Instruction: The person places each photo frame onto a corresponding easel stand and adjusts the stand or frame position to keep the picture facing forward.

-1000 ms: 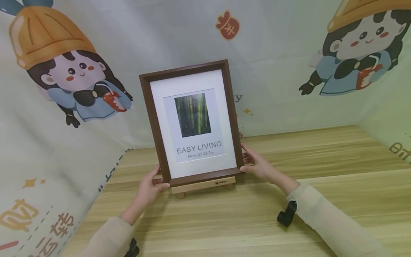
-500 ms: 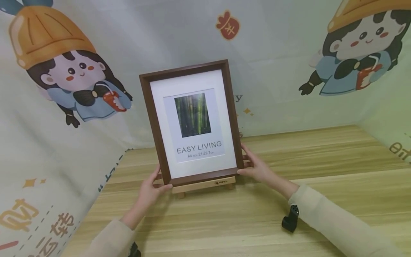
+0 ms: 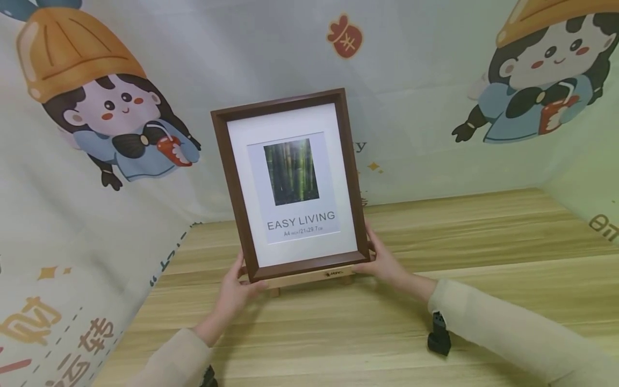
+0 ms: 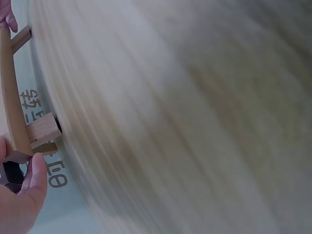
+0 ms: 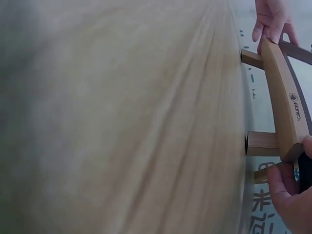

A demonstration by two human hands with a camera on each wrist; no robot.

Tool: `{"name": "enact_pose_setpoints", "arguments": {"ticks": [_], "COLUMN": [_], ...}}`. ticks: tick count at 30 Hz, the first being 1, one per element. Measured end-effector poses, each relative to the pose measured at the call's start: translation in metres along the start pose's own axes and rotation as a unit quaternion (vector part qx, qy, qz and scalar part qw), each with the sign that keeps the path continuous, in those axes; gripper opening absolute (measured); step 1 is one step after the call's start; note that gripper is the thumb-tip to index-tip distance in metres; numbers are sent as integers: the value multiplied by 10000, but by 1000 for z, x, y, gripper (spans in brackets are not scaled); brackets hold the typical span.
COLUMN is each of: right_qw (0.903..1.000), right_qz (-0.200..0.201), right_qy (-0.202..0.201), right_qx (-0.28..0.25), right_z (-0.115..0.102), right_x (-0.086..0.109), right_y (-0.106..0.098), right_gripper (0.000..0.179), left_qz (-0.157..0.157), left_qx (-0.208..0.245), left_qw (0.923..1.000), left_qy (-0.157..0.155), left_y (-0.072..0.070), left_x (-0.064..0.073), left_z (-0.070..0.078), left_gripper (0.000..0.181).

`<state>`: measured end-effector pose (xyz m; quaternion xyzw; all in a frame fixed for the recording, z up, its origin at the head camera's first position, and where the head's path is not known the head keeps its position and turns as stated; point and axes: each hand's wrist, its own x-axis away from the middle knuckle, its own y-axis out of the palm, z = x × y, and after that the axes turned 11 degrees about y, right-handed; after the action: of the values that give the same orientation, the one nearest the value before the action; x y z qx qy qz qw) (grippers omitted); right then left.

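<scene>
A brown picture frame (image 3: 231, 193) with a bamboo picture in a white mount leans back on a small wooden easel (image 3: 309, 277). My left hand (image 3: 237, 293) grips the left end of the easel's ledge, its thumb in front. At the other end, my right hand (image 3: 389, 269) holds the ledge the same way. In the left wrist view, curled fingers (image 4: 36, 178) reach under the ledge (image 4: 14, 97). The right wrist view has the thumb on the ledge's front and fingers (image 5: 278, 187) below it. The easel's back is hidden by the frame.
The easel's legs stand on a wood-grain table (image 3: 338, 338). Close behind rises a pale cloth backdrop (image 3: 411, 129) with cartoon figures, which also covers the left and right sides. A small black device (image 3: 439, 334) hangs from the right sleeve.
Both hands have shifted inward from the frame's lower corners, and their thumbs now lie on the easel's ledge. The frame and easel have hardly moved; the head view has shifted slightly.
</scene>
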<state>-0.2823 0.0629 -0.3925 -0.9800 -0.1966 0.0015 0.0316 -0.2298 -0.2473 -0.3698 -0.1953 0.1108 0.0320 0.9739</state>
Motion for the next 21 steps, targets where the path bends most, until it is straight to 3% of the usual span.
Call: {"name": "enact_pose_setpoints", "arguments": {"ticks": [5, 21], "right_qw": [9998, 9998], "right_qz": [75, -51], "right_qy": [199, 161], "right_qx": [-59, 73], "right_z": [2, -1], "right_x": [-1, 2], "right_y": [0, 0], "right_gripper": [104, 103], "left_qz": [3, 24], "left_qx": [-26, -129], "left_qw": [9999, 9998], "left_qy": [111, 139], "left_y": [1, 2], "left_x": [0, 1], "left_z": [-2, -1], "left_gripper": [94, 94]}}
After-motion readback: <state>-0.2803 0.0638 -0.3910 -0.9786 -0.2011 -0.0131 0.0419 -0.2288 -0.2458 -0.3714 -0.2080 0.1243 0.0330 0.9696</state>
